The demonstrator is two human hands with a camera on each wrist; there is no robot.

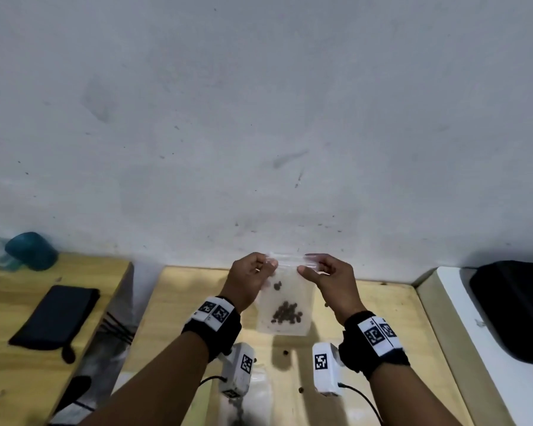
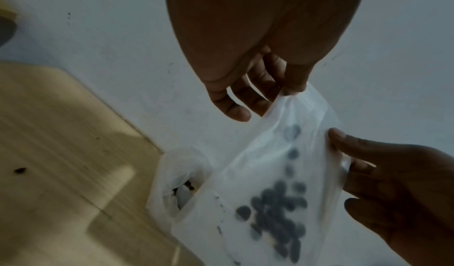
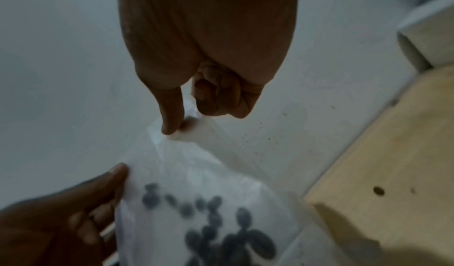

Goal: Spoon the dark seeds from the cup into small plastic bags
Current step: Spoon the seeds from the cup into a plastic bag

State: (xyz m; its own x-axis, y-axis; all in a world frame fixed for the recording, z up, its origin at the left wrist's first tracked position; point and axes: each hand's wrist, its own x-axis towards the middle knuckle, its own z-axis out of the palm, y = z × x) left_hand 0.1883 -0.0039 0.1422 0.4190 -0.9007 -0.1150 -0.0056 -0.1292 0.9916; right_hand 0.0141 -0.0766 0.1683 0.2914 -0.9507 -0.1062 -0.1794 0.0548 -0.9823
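Both hands hold up a small clear plastic bag by its top strip, above the wooden table near the wall. My left hand pinches the top left corner, and my right hand pinches the top right. Dark seeds lie heaped at the bag's bottom, with a few higher up. In the left wrist view the left hand nips the bag. In the right wrist view the right hand squeezes the bag above the seeds. A white container with seeds shows behind the bag.
Loose seeds lie on the table below the bag. A black flat case and a teal object sit on the left table. A black item rests on a white surface at the right. The grey wall stands close behind.
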